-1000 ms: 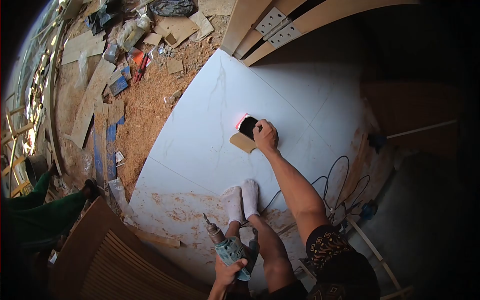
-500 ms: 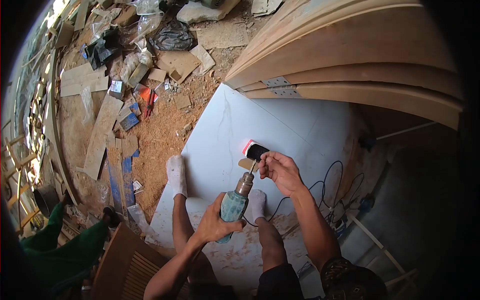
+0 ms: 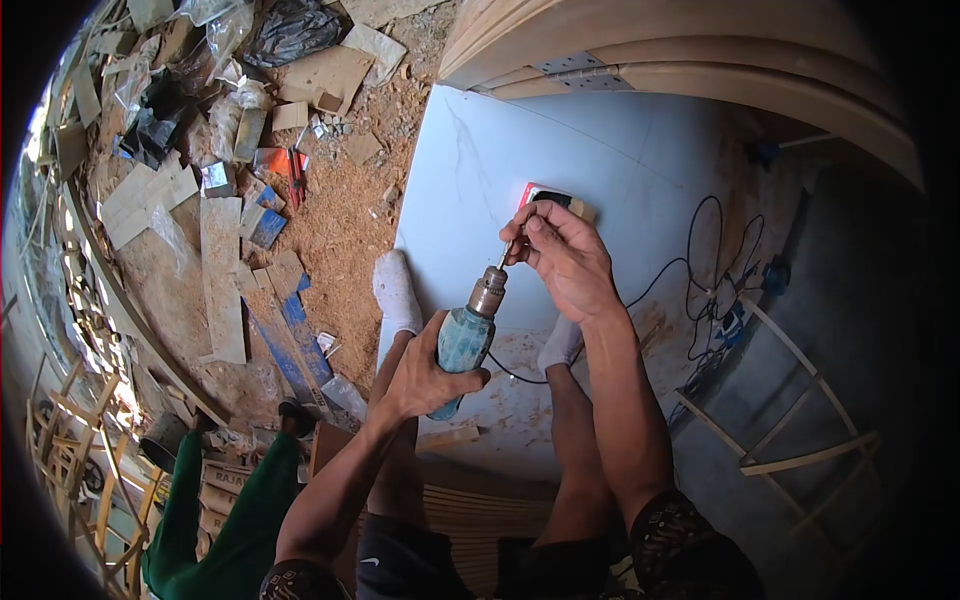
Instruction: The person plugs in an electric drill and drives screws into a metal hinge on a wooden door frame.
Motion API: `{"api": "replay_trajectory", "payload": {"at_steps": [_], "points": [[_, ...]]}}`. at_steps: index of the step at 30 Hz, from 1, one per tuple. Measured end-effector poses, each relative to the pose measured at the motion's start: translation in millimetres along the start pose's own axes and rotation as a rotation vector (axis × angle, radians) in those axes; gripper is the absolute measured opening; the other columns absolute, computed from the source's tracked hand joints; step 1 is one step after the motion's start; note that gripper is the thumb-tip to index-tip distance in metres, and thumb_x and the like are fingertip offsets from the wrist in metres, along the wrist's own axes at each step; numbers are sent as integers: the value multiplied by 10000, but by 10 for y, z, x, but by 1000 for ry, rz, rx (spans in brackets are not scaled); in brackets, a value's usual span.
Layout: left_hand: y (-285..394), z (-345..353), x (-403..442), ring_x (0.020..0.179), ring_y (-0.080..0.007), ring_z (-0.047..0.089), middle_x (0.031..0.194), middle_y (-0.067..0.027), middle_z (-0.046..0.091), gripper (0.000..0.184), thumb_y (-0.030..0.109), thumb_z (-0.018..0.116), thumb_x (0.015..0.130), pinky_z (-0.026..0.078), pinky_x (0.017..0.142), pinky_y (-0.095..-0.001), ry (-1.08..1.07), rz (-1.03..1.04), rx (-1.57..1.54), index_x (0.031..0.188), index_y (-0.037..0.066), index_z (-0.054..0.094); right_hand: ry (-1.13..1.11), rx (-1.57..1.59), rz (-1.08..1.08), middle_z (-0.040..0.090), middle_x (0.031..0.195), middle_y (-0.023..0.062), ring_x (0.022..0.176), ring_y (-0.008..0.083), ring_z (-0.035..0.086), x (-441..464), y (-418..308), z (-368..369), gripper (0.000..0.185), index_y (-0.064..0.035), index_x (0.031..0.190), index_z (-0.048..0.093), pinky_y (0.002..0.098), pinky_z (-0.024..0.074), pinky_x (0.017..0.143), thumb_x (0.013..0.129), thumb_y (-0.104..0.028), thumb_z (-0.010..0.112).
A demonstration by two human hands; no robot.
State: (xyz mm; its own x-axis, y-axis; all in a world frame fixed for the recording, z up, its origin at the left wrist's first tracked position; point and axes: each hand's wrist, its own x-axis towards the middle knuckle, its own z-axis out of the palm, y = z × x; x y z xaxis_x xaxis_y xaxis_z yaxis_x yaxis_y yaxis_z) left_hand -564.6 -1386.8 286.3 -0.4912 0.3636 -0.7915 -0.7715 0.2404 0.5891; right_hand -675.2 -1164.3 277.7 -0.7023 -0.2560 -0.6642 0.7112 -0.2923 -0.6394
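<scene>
from the head view, left hand (image 3: pixel 425 372) is wrapped round the body of a teal power drill (image 3: pixel 462 345), its bit (image 3: pixel 503 258) pointing up toward the right hand (image 3: pixel 562 255). right hand has thumb and fingers pinched together right at the bit's tip, too small to tell what's between them. open red-and-white box (image 3: pixel 545 190) sits on the pale tiled floor (image 3: pixel 480 160) just beyond the right hand, black cable (image 3: pixel 660 275) off to the right

Glare at far left, dim right, bowed edges (corners black)
</scene>
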Motion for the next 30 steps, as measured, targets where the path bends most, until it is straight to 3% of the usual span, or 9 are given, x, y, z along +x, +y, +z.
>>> {"api": "replay_trajectory", "payload": {"at_steps": [7, 16, 21, 23, 30], "points": [[-112, 26, 32, 932, -268, 634, 1050, -144, 663, 795, 312, 877, 658, 525, 880, -410, -43, -2, 114, 1310, 17, 531, 92, -40, 15, 728, 1077, 134, 949, 188, 670, -182, 62, 17, 117, -52, 1089, 617, 373, 539, 878, 1065, -161, 582], [65, 21, -113, 934, -243, 637, 1041, -134, 662, 698, 278, 870, 676, 534, 856, -405, -61, 64, 52, 1244, 24, 555, -94, 188, -25, 713, 1088, 129, 1036, 210, 660, -328, -77, 41, 97, -74, 1093, 583, 390, 506, 942, 1079, -159, 538], [233, 93, -195, 946, -203, 634, 1039, -109, 661, 668, 228, 867, 686, 537, 850, -389, -36, 51, 64, 1247, 31, 563, -148, 104, -79, 712, 1080, 135, 1014, 207, 650, -375, -80, -35, 138, -81, 1097, 574, 390, 508, 936, 1081, -217, 553], [100, 170, -167, 848, -302, 687, 936, -174, 699, 697, 296, 859, 658, 548, 838, -420, -40, 185, -15, 1222, 17, 558, -198, 95, -102, 712, 1080, 138, 1013, 209, 651, -401, -93, -101, 156, -83, 1093, 571, 392, 509, 936, 1081, -238, 557], [302, 342, -337, 928, -208, 627, 1005, -95, 653, 689, 311, 861, 686, 529, 861, -373, -98, 135, -43, 1239, 26, 568, -268, 235, -210, 700, 1114, 162, 1020, 215, 650, -591, 88, -131, 233, -73, 1103, 562, 389, 517, 939, 1091, -304, 532]]}}
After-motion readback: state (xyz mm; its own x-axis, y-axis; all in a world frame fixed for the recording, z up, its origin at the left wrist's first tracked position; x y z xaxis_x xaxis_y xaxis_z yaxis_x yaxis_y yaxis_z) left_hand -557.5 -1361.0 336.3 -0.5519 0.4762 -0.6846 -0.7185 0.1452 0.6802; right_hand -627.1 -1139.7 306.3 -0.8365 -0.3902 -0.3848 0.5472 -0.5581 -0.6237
